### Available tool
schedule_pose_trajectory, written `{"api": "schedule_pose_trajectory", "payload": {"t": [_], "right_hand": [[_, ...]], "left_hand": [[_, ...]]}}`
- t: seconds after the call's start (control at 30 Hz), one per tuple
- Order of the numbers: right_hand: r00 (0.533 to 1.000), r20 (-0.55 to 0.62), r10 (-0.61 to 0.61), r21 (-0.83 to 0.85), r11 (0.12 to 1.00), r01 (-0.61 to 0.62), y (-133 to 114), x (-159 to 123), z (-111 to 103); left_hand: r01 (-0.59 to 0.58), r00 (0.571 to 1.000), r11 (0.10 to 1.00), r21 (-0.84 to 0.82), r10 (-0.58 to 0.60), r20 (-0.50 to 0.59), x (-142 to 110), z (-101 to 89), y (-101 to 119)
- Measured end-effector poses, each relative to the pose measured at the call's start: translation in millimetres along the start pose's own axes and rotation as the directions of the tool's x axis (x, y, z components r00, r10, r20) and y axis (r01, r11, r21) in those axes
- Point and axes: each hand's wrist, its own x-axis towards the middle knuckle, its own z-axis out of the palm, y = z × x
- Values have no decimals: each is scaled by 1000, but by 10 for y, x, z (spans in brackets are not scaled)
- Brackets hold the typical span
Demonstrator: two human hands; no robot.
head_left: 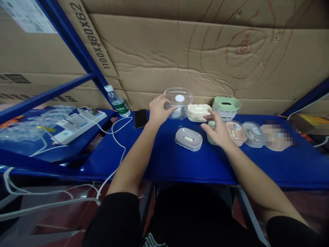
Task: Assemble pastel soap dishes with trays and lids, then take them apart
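Observation:
My left hand (161,109) grips the left edge of a clear plastic lid (179,92) with a round white sticker. The lid is tilted up over a stack of similar clear lids (177,113). Thumb and fingers apart, my right hand (216,128) hovers by a stack of cream scalloped trays (199,111); contact with them is unclear. A pale green piece (211,133) is partly hidden behind that hand. Nearer me lies a grey oval soap box (189,139) with a cream bar in its middle.
Green and white scalloped trays (226,106) are stacked against the cardboard. To the right stand a pink soap box (235,133) and a grey one (253,133). A water bottle (119,104), dark phone (141,118), white cable (119,142) and power strip (79,127) are at left.

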Motion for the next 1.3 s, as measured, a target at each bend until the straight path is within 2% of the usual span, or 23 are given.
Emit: {"api": "schedule_pose_trajectory", "payload": {"t": [0.07,0.13,0.2,0.3,0.47,0.73,0.87,0.97,1.07,1.13,1.2,1.3], "right_hand": [[976,187,-108,-157,978,138,-88,-54,25],[916,368,-157,-210,946,247,-173,-102,75],[855,489,-171,-217,926,309,-229,-135,128],[808,566,-162,-213,918,333,-240,-157,176],[781,610,-135,-225,915,334,-183,-170,187],[773,625,-110,-288,888,359,-135,-184,206],[760,644,-88,-289,892,347,-153,-170,205],[766,634,-103,-276,896,349,-183,-163,213],[811,569,-140,-258,905,338,-202,-156,220],[856,486,-176,-231,919,320,-204,-147,213],[902,380,-205,-198,934,296,-199,-130,192],[956,213,-200,-129,964,231,-185,-96,148]], "left_hand": [[84,995,996,38,-85,42,82,-26,-129],[125,989,991,42,-128,73,127,0,-205],[159,984,987,17,-160,81,146,74,-248],[173,981,984,-28,-170,90,146,223,-295],[140,988,985,-100,-133,79,69,365,-355],[151,985,979,-135,-137,106,-22,349,-332],[114,992,982,-150,-122,-44,-79,325,-190],[-2,989,984,-180,-26,-149,-237,248,33],[-134,989,964,-228,115,-98,-446,158,264],[-170,985,938,-303,168,-36,-552,140,359],[-133,990,905,-404,142,-7,-607,182,386],[36,999,822,-568,-26,26,-620,344,344]]}}
